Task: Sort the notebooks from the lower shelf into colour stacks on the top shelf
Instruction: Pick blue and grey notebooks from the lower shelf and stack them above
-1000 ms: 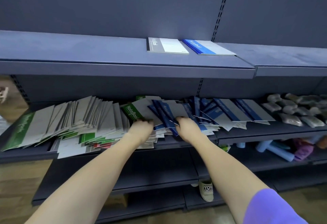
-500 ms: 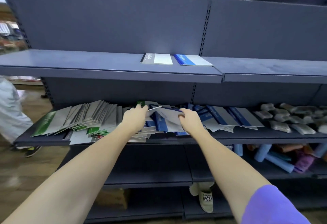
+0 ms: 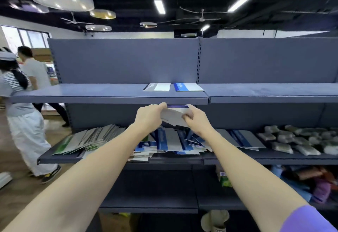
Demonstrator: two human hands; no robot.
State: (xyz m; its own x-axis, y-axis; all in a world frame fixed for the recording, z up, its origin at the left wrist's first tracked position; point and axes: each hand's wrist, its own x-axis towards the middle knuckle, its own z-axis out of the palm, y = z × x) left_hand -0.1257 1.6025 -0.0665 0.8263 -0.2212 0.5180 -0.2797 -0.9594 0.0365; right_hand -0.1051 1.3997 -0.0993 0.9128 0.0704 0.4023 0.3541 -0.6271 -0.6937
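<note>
blue-edged notebooks [image 3: 174, 115] gripped by left hand [image 3: 149, 115] and right hand [image 3: 196, 120].

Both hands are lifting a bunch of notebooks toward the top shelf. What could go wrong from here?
1. The held notebooks sit just under the top shelf lip and could catch on it.
2. The left hand and right hand hold several at once, fanned; one may slip.
3. A blue edge shows; other colours may be mixed in, spoiling the blue stack.

Both forearms bare — short purple sleeve [image 3: 307, 219] on right arm, no rings/watch seen.
</note>
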